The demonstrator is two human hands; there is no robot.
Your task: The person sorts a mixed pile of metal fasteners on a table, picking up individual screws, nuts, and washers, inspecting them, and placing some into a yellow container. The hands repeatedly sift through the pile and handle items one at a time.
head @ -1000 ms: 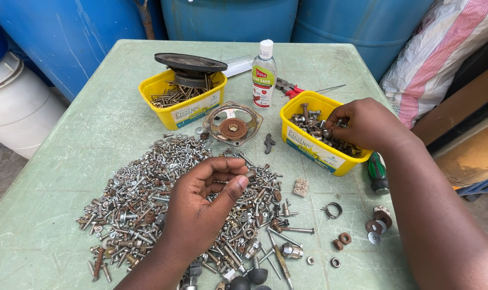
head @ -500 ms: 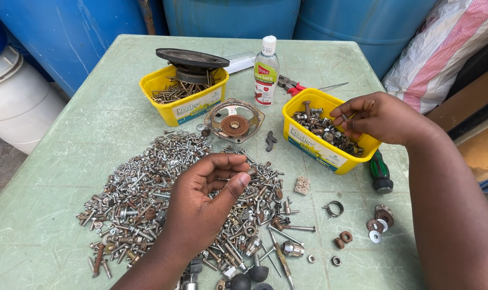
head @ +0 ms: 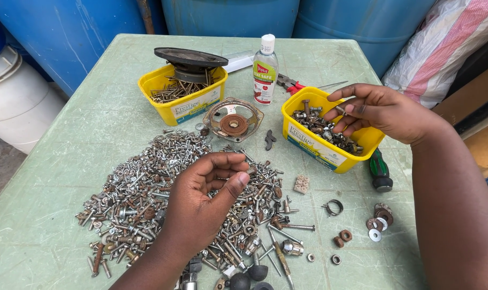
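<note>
My left hand (head: pixel 206 196) hovers cupped over a wide pile of screws, nuts and washers (head: pixel 147 198) on the green table (head: pixel 66 129). Its fingers curl toward the thumb, and the palm's contents are hidden. Over the right yellow tub (head: pixel 314 142), which holds dark bolts and nuts, my right hand (head: pixel 381 110) hangs with its fingers loosely spread; I see nothing gripped in them. A left yellow tub (head: pixel 187 104) holds thin nails and carries a black speaker cone (head: pixel 190 58).
A round metal speaker frame (head: pixel 233 119), a clear bottle (head: pixel 265 70) and red-handled pliers (head: pixel 292 84) lie between the tubs. A green-handled screwdriver (head: pixel 380 171), a hose clamp (head: pixel 334 207) and loose washers (head: pixel 381 217) sit at right. Blue barrels (head: pixel 228 16) and a white bucket (head: pixel 13 99) surround the table.
My right hand has lifted out of the right tub's contents and opened its fingers above it. My left hand has stayed cupped over the pile.
</note>
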